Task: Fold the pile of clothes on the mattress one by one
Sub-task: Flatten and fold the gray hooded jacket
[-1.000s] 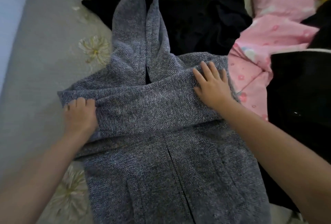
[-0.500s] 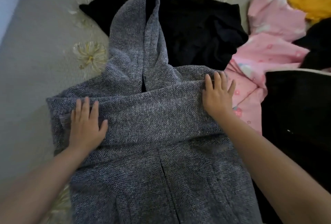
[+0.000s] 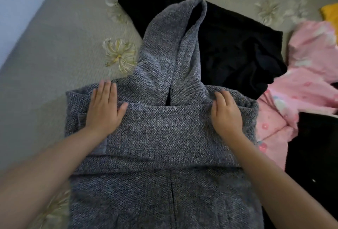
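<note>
A grey knitted hooded jacket (image 3: 164, 137) lies flat on the mattress, hood pointing away from me and its sleeves folded across the chest as a band. My left hand (image 3: 104, 108) lies flat with straight fingers on the jacket's left shoulder. My right hand (image 3: 225, 113) presses flat on the right shoulder, near the base of the hood. Neither hand holds cloth. The jacket's lower part runs out of view at the bottom.
A black garment (image 3: 234, 51) lies spread behind the hood. Pink printed clothes (image 3: 307, 86) and another black garment (image 3: 314, 152) are heaped at the right, with a yellow piece (image 3: 331, 14) at the far right. The grey flowered mattress (image 3: 54, 55) shows at the left.
Both hands have slid up from the folded sleeve band toward the shoulders. The right hand moved inward from the jacket's right edge, and the left hand moved up.
</note>
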{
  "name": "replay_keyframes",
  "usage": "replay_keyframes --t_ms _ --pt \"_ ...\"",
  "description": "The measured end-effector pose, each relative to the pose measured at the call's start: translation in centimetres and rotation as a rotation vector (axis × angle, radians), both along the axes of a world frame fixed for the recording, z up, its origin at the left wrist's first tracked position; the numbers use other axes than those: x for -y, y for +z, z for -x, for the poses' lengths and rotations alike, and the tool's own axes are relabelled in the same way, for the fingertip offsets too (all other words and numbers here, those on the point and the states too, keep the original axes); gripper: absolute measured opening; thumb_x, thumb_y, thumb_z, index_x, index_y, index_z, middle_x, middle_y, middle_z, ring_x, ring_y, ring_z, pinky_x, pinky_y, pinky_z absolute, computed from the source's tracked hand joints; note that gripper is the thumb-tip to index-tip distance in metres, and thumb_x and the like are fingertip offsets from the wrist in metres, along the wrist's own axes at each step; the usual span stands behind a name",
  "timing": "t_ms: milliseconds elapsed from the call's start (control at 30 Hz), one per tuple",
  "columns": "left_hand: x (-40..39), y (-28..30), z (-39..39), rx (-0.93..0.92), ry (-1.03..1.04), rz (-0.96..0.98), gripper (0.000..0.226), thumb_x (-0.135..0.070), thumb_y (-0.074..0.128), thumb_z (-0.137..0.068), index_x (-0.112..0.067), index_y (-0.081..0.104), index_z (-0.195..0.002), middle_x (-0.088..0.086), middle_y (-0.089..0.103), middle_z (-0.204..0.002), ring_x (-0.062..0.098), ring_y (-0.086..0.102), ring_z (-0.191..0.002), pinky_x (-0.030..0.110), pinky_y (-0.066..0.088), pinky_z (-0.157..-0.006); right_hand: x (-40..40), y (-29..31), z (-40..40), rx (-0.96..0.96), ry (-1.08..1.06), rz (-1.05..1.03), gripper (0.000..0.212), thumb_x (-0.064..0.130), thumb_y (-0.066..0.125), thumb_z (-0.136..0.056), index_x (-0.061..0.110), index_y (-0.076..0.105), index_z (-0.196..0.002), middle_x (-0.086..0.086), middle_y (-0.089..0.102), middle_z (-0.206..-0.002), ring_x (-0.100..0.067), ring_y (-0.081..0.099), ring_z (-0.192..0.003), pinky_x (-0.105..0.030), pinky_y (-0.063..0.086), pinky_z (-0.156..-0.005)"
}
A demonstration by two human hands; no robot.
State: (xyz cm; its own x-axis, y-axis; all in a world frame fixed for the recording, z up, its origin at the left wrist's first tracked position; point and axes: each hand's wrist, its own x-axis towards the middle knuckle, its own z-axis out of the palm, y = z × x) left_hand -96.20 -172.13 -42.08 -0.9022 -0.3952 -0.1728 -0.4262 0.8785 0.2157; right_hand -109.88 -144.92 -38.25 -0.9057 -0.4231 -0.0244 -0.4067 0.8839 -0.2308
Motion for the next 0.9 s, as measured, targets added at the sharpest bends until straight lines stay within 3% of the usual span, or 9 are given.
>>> replay_keyframes --t_ms 167,267,467,533,600,667,700,767,900 --pt "1.3 -2.0 3.1 0.069 0.062 -0.033 0.071 -0.045 0.024 -0.095 0.003 0.007 -0.143 0.021 0.006 -0.152 0.030 0.002 -0.142 0.038 -0.003 -0.114 8.3 2.0 7.2 -0.051 0.087 -0.025 0.039 0.020 0.034 -0.098 0.002 0.045 -0.131 -0.013 0.043 -0.139 -0.025 0.032 -0.134 -0.033 0.026 -0.108" --pt "1.3 -2.7 3.5 0.036 0.064 -0.024 0.074 -0.048 0.019 -0.089 0.005 0.018 -0.142 0.022 0.017 -0.150 0.032 0.012 -0.141 0.037 -0.003 -0.113 13.3 2.6 11.3 -0.143 0.193 -0.074 0.039 0.023 0.033 -0.098 0.005 0.044 -0.131 -0.010 0.041 -0.141 -0.024 0.027 -0.137 -0.036 0.023 -0.110" --pt "1.7 -2.8 3.9 0.046 0.040 -0.030 0.084 -0.050 0.005 -0.080 0.005 0.022 -0.140 0.020 0.020 -0.150 0.030 0.013 -0.141 0.036 -0.002 -0.112 19.6 2.4 17.0 -0.182 0.255 -0.403 0.055 0.029 0.039 -0.097 0.012 0.019 -0.145 -0.009 0.013 -0.154 -0.026 0.001 -0.143 -0.048 -0.004 -0.113" --pt "1.9 -2.9 4.0 0.055 0.032 -0.020 0.082 -0.048 0.006 -0.080 0.005 0.024 -0.140 0.019 0.022 -0.149 0.031 0.016 -0.140 0.037 0.001 -0.112 20.5 2.2 18.5 -0.192 0.155 -0.470 0.055 0.027 0.042 -0.095 0.013 0.021 -0.144 -0.012 0.021 -0.151 -0.028 0.008 -0.142 -0.053 -0.007 -0.111" --pt "2.0 -2.8 4.4 0.074 0.029 -0.006 0.081 -0.048 0.007 -0.079 0.005 0.025 -0.139 0.020 0.024 -0.148 0.031 0.018 -0.140 0.039 0.003 -0.112 21.0 2.3 19.3 -0.170 0.033 -0.490 0.041 0.017 0.043 -0.092 0.009 0.041 -0.132 -0.014 0.047 -0.132 -0.032 0.033 -0.131 -0.056 -0.002 -0.111" --pt "2.0 -2.6 4.6 0.097 0.034 -0.006 0.083 -0.048 0.005 -0.078 0.004 0.021 -0.141 0.019 0.020 -0.150 0.030 0.014 -0.141 0.037 -0.001 -0.112 20.8 2.5 18.7 -0.088 -0.019 -0.396 0.029 0.009 0.043 -0.089 0.009 0.056 -0.114 -0.011 0.059 -0.112 -0.032 0.052 -0.110 -0.050 0.026 -0.105" --pt "2.0 -2.6 4.7 0.105 0.039 -0.002 0.084 -0.049 0.003 -0.077 0.002 0.018 -0.142 0.017 0.016 -0.151 0.029 0.010 -0.141 0.036 -0.004 -0.112 20.2 2.5 17.7 -0.043 -0.024 -0.304 0.026 0.010 0.043 -0.089 0.009 0.058 -0.110 -0.011 0.060 -0.109 -0.032 0.056 -0.101 -0.043 0.040 -0.087" --pt "2.0 -2.6 4.8 0.126 0.047 0.013 0.082 -0.049 0.003 -0.079 0.000 0.010 -0.144 0.015 0.008 -0.153 0.026 0.002 -0.142 0.034 -0.009 -0.112 18.3 2.2 14.3 0.001 0.000 -0.131 0.021 0.015 0.044 -0.091 0.006 0.060 -0.101 -0.012 0.061 -0.102 -0.026 0.055 -0.082 -0.031 0.033 -0.059" --pt "2.1 -3.1 4.7 0.139 0.055 0.025 0.073 -0.045 0.017 -0.087 -0.003 0.007 -0.145 0.012 0.005 -0.154 0.024 0.000 -0.143 0.037 -0.008 -0.112 12.5 1.5 4.9 -0.021 0.096 0.159 0.016 0.007 0.059 -0.082 -0.002 0.065 -0.093 -0.015 0.061 -0.083 -0.030 0.055 -0.070 -0.025 0.033 -0.057"
